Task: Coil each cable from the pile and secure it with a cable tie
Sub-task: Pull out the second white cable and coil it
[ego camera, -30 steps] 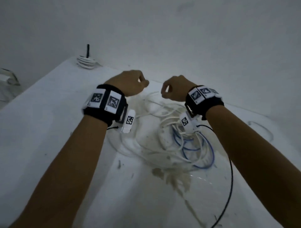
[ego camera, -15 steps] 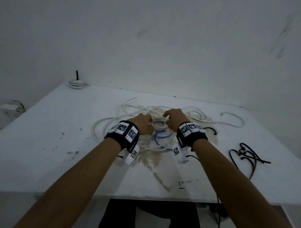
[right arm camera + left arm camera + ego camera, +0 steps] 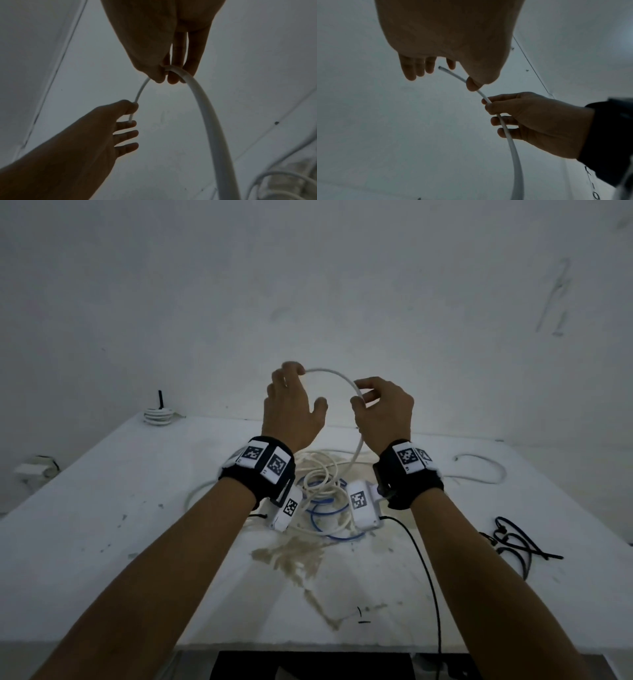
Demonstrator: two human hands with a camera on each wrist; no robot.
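A white cable (image 3: 334, 373) arcs in the air between my two raised hands, and its long part drops to the tangled pile of white cables (image 3: 322, 484) on the table (image 3: 102, 508). My right hand (image 3: 359, 396) pinches this cable (image 3: 205, 102) between thumb and forefinger. My left hand (image 3: 298, 392) has loose, spread fingers (image 3: 411, 73), and the cable's cut end (image 3: 439, 67) lies at its index fingertip with the thumb beside it. A blue cable (image 3: 325, 513) loops through the pile. Black cable ties (image 3: 513, 542) lie at the right.
A coiled white cable (image 3: 157, 416) with an upright black tie sits at the table's far left corner. Another loose white cable (image 3: 486, 470) curves at the far right. A thin black wire (image 3: 424, 570) runs from my right wrist over the front edge. A wall stands close behind.
Both hands were down on the pile half a second ago. They have risen well above the table, lifting one end of a white cable. The left hand's fingers have opened.
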